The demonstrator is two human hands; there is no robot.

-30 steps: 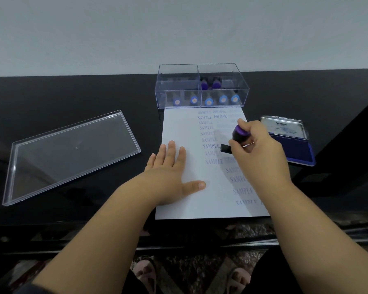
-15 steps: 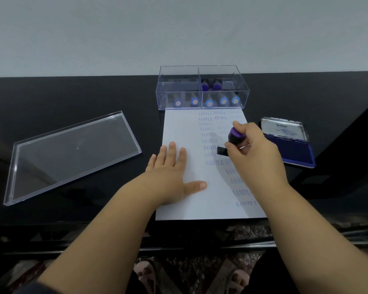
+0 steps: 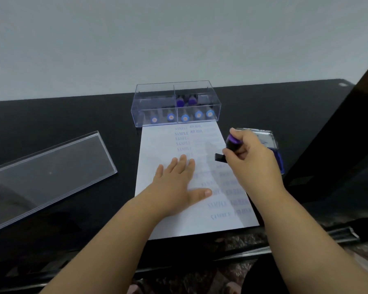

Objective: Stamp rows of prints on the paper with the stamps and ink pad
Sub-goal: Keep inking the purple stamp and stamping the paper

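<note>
The paper (image 3: 164, 145) carries blue stamped prints. One column reads "SAMPLE", repeated down the sheet; the upper prints are legible, the lower ones blurred. Beside the top two, a second column reads "AIR MAIL" twice; further prints below it are too smeared to read. The ink pad (image 3: 266, 137) lid bears lettering too small to make out.

Single head-worn wide-angle view, looking forward and down over a black table (image 3: 62, 124), close above the paper (image 3: 157, 145), facing a pale wall (image 3: 179, 39), edges curved, seemingly lens distortion
</note>
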